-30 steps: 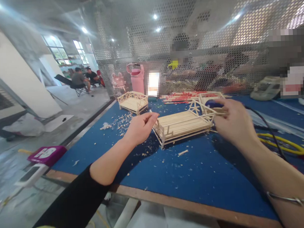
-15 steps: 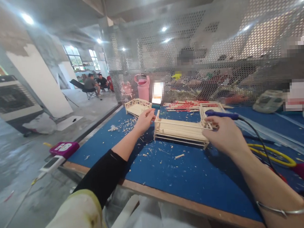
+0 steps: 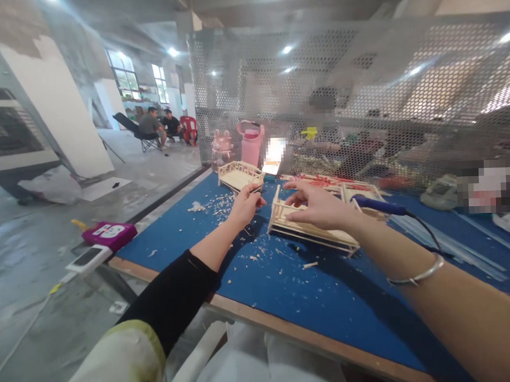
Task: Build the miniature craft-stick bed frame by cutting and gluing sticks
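A miniature bed-like frame of thin pale wooden sticks (image 3: 309,233) stands on the blue tabletop. Over its left half hovers my right hand (image 3: 318,206), fingers curved and spread; nothing shows between them, and part of the frame is hidden below. Just left of the frame, my left hand (image 3: 244,209) has its fingertips pressed together; whatever they may hold is too small to make out. Behind that hand stands a second small wooden frame with a patterned railing (image 3: 238,177). A blue-handled corded tool (image 3: 379,205) lies right of the first frame, by another pale stick piece.
Wood shavings litter the blue table (image 3: 258,285). Red-tipped sticks (image 3: 321,182), a pink cup (image 3: 250,144) and a bright screen stand or lie near the perforated metal partition (image 3: 359,70). Clear strips (image 3: 453,245) lie right. A purple box (image 3: 110,232) is at the left edge.
My right hand has moved left from the frame's right end to above its left half, fingers now apart. My left hand has drawn slightly away from the frame's left end. The view has shifted.
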Tool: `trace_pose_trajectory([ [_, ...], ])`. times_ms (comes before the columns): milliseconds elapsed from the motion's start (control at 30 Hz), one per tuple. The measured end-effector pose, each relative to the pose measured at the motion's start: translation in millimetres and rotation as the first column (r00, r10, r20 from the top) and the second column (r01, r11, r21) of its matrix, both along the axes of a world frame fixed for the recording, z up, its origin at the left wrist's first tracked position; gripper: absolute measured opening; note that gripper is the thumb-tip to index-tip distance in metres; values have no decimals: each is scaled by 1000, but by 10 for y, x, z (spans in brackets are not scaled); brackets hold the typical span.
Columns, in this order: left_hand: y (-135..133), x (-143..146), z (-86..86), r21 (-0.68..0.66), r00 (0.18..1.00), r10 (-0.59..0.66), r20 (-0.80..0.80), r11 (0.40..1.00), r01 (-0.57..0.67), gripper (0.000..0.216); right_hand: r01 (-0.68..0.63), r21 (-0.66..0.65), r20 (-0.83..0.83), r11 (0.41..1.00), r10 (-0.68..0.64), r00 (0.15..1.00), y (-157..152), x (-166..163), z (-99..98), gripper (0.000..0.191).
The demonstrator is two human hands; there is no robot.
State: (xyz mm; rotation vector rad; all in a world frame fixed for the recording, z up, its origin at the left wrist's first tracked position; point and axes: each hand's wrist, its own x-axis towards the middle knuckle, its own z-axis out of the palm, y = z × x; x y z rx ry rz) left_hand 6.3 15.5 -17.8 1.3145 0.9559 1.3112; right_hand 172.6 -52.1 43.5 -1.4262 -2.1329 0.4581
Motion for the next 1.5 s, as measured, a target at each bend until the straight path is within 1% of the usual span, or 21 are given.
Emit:
trace_pose_trajectory([
  [167, 27, -26, -35, 38, 999, 12, -44, 999, -10, 40, 6, -14, -32, 1000, -7, 999, 119, -62, -94, 60],
  [267, 30, -22, -44, 79, 995, 15, -98, 997, -7, 42, 13, -22, -29, 1000, -13, 999, 139, -81, -99, 59],
  [367, 35, -13, -56, 121, 992, 21, -125, 993, -6, 43, 41, 7, 27, 999, -41, 999, 144, -112, -68, 57],
  [467, 36, -8, -63, 130, 991, 19, -130, 991, -2, 43, 60, 59, 78, 996, -64, 995, 139, -129, -45, 56],
  [567, 37, -7, -65, 129, 990, 19, -136, 992, -2, 43, 47, 112, 93, 993, -57, 994, 142, -129, -51, 58],
  [700, 50, -8, -80, 147, 991, 11, -134, 989, 9, 42, 20, 120, 114, 993, -34, 993, 163, -144, -70, 62],
  [767, 61, -8, -92, 155, 991, 8, -137, 988, 14, 42, 19, 113, 147, 993, -35, 988, 161, -154, -39, 63],
  [867, 68, -10, -97, 161, 991, 3, -136, 987, 20, 42, 23, 100, 214, 995, -44, 976, 94, -114, 102, 70],
  [933, 62, -16, -84, 162, 990, 9, -138, 987, 14, 39, 67, 170, 162, 983, -95, 982, -7, -26, 225, 73],
  [967, 56, -22, -72, 163, 989, 14, -144, 986, 10, 38, 119, 245, 76, 962, -142, 987, -72, 37, 273, 69],
  [1000, 46, -30, -58, 168, 988, 14, -154, 986, 12, 35, 197, 328, -46, 924, -192, 980, -143, 109, 301, 60],
  [1033, 34, -39, -41, 175, 986, 2, -168, 984, 27, 32, 290, 405, -175, 867, -237, 955, -215, 189, 302, 47],
  [1067, 18, -48, -25, 183, 982, -27, -188, 981, 62, 30, 385, 454, -291, 803, -275, 916, -285, 272, 273, 33],
  [1100, -2, -57, -10, 190, 974, -74, -215, 975, 115, 30, 463, 470, -371, 751, -308, 876, -348, 357, 214, 22],
  [1133, -26, -64, 4, 197, 961, -126, -246, 964, 176, 31, 522, 462, -416, 717, -344, 842, -400, 441, 130, 16],
  [1200, -86, -71, 22, 222, 928, -194, -318, 936, 272, 39, 606, 402, -447, 687, -430, 784, -464, 596, -86, 17],
  [1267, -156, -69, 31, 265, 906, -180, -384, 918, 295, 48, 691, 351, -484, 632, -510, 712, -475, 718, -305, 19],
  [1300, -190, -66, 34, 289, 898, -152, -412, 913, 287, 51, 718, 322, -496, 617, -535, 683, -467, 761, -396, 20],
  [1333, -222, -63, 36, 313, 890, -121, -439, 908, 278, 54, 735, 294, -506, 610, -553, 662, -454, 792, -470, 22],
  [1400, -273, -57, 39, 357, 871, -66, -488, 895, 268, 58, 739, 243, -492, 628, -577, 652, -424, 825, -565, 26],
  [1500, -310, -48, 41, 433, 835, 14, -549, 860, 270, 56, 698, 203, -418, 687, -584, 696, -386, 835, -622, 31],
])
